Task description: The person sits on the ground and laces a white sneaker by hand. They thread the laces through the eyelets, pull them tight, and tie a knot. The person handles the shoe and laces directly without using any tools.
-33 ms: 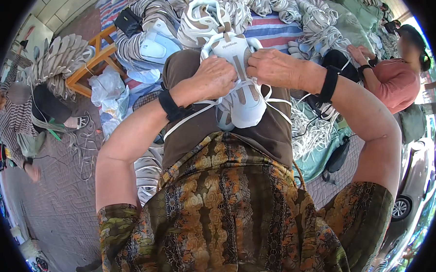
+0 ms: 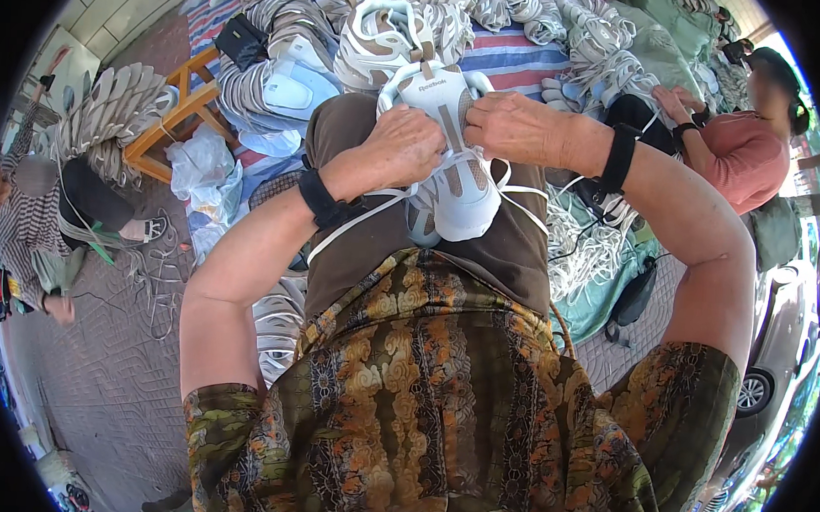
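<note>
A white, grey and brown sneaker (image 2: 467, 208) rests on my lap, toe toward me and tongue upright. White shoelaces (image 2: 525, 191) cross its lower part, and loose lengths hang out on both sides. My left hand (image 2: 404, 144) is closed at the left edge of the shoe's opening, fingertips tucked under and hidden. On the other edge, beside the tongue, my right hand (image 2: 512, 128) pinches with thumb and fingers. Whether a lace end lies inside either grip is not visible. Just beyond stands a similar sneaker (image 2: 375, 49).
Bundles of shoe uppers (image 2: 294, 82) cover a striped sheet (image 2: 515, 59). White laces (image 2: 585, 259) lie heaped at right. A wooden stool frame (image 2: 173, 118) and plastic bag (image 2: 202, 165) are at left. One person in pink (image 2: 748, 161) works at right; another (image 2: 31, 230) sits at left.
The person at left has shifted a lowered hand slightly upward. My hands and the sneaker show no visible movement.
</note>
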The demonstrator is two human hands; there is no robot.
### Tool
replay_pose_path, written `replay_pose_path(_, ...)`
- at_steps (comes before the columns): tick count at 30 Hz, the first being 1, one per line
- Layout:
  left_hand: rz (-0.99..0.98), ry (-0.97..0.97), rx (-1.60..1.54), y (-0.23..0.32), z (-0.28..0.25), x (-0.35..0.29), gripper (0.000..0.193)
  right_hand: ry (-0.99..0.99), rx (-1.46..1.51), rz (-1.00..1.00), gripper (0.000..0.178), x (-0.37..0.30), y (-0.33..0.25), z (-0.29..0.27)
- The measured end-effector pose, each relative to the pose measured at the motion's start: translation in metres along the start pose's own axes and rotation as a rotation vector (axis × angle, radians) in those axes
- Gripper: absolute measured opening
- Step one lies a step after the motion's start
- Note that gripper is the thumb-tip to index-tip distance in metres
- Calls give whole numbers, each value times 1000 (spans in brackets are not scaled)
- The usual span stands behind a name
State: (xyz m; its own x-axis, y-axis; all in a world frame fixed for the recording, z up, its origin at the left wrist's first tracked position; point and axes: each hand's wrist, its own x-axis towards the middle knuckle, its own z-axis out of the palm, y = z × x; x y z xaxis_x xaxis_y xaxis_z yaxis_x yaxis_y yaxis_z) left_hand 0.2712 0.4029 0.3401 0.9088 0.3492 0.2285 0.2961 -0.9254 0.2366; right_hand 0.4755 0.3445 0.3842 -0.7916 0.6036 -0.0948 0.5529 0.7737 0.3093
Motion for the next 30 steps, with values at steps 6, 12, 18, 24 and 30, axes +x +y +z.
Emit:
replay_pose_path(6,-16,-10,28,1,0,-1,12,-34,-103,-67,24,-2,0,-6)
replay_pose_path(12,-2,-1,29,1,2,-1,12,-80,63,-8,26,1,3,-15)
replay_pose_path(18,5,20,32,-2,5,-3,11,-78,134,-84,25,11,15,-2)
replay_pose_path(24,-30,-82,-6,0,1,4,10,-148,146,-1,30,18,8,-3)
replay_pose_path(30,-64,-77,-36,3,-1,5,12,-140,148,92,29,14,4,-4)
